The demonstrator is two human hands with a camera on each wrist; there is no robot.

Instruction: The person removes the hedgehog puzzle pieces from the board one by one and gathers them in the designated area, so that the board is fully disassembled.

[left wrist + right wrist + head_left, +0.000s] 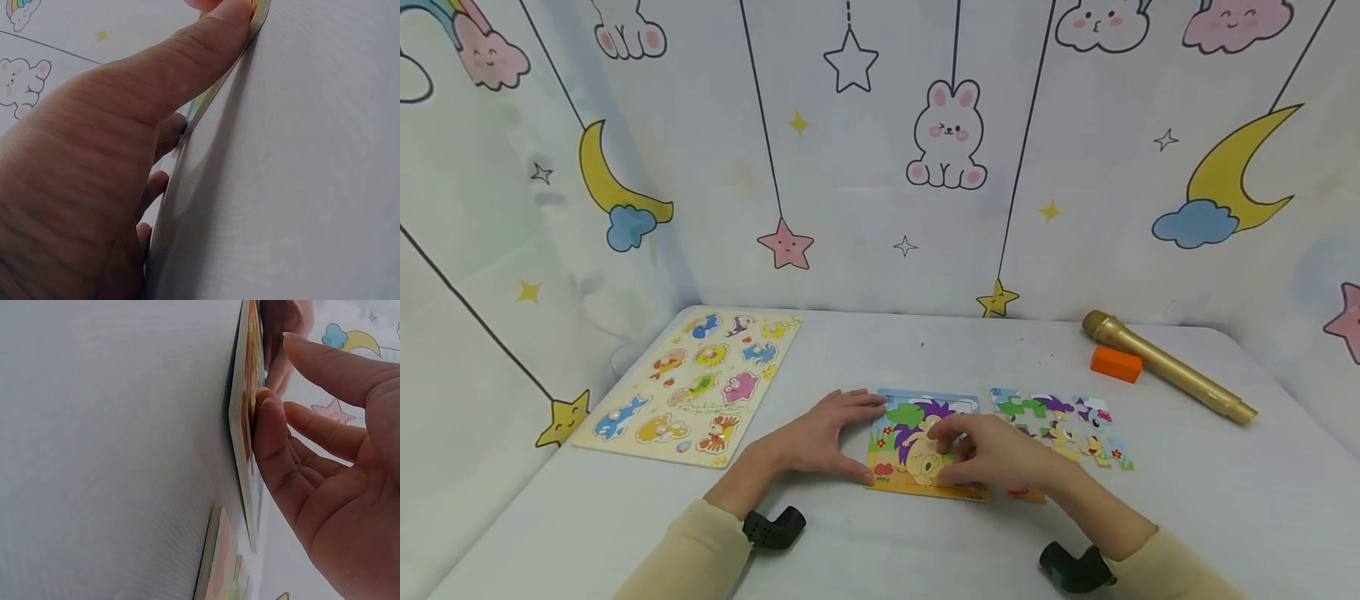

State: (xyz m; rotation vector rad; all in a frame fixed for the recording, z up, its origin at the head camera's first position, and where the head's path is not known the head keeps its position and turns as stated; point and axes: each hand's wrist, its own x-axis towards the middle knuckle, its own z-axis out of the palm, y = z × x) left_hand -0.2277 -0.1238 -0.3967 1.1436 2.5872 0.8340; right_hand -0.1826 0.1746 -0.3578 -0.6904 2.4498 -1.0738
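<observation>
A puzzle board (pixel 883 469) with a purple-spined hedgehog picture lies on the white table. My left hand (pixel 823 437) rests along its left side, thumb near the lower corner and the other fingers by the upper one. In the left wrist view, that thumb (pixel 200 53) lies on the board's edge. My right hand (pixel 992 450) is over the board's right half. In the right wrist view, one fingertip touches the board (pixel 239 415) and another stands apart from it; I see nothing held between them. Loose jigsaw pieces (pixel 1093 450) lie right of the board, some partly hidden by my right hand.
A large peg puzzle board (pixel 692 387) with sea animals lies at the left. Toward the back right are an orange block (pixel 1116 364) and a gold microphone (pixel 1172 367). A printed cloth (pixel 865 183) with stars and rabbits hangs behind the table.
</observation>
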